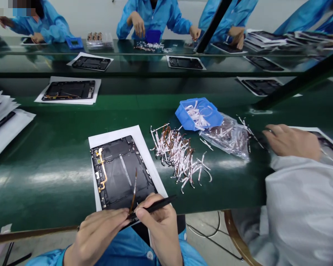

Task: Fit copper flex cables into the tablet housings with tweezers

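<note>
A black tablet housing lies on a white sheet at the near table edge, with a gold-and-white cable along its left side. My right hand grips black tweezers, their tip at the housing's near edge. By that tip, a thin brown-and-white flex cable sticks up over the housing. My left hand has its fingers pressed together, fingertips at the cable's lower end and the housing edge. Its thumb is hidden, so what it pinches is unclear.
A heap of loose flex cables lies right of the housing, near a blue bin and a plastic bag of cables. A co-worker's hand is at the right. Stacked sheets stand left; another housing lies farther back.
</note>
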`<state>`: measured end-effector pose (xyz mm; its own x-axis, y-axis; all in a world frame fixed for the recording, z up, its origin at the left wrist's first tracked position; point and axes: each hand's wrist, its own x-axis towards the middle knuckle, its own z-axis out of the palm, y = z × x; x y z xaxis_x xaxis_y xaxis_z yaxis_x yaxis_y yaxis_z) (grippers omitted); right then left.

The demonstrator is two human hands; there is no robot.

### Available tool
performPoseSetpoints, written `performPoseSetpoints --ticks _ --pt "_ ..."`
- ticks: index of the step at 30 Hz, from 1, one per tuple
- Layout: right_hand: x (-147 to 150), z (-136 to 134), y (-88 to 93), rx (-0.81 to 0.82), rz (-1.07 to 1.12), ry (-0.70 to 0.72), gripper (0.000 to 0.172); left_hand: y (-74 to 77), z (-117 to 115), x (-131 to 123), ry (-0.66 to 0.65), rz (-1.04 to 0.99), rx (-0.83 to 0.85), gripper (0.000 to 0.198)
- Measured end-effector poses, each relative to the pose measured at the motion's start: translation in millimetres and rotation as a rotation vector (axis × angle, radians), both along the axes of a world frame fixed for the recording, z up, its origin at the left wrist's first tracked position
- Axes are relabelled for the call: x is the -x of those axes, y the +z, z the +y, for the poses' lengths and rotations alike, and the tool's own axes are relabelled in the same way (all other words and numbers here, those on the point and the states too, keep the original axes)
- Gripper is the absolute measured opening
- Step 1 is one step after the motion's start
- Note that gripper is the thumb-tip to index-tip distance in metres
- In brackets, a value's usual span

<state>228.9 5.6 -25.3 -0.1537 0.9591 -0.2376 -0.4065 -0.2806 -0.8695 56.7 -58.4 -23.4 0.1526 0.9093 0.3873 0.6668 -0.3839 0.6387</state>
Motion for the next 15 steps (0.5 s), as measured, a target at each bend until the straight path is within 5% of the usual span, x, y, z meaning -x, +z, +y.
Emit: performPoseSetpoints --ticks 7,15 --pt "-1 -1 -0.3 0.019 0.041 0.025 0.016 -10.9 -5 1 -0.083 0.0 0.01 0.065" --pt "1 -1 5.1 -0.051 -0.076 -0.007 0.017 8.0 9 -2 -0.104 0.005 -0.016 0.044"
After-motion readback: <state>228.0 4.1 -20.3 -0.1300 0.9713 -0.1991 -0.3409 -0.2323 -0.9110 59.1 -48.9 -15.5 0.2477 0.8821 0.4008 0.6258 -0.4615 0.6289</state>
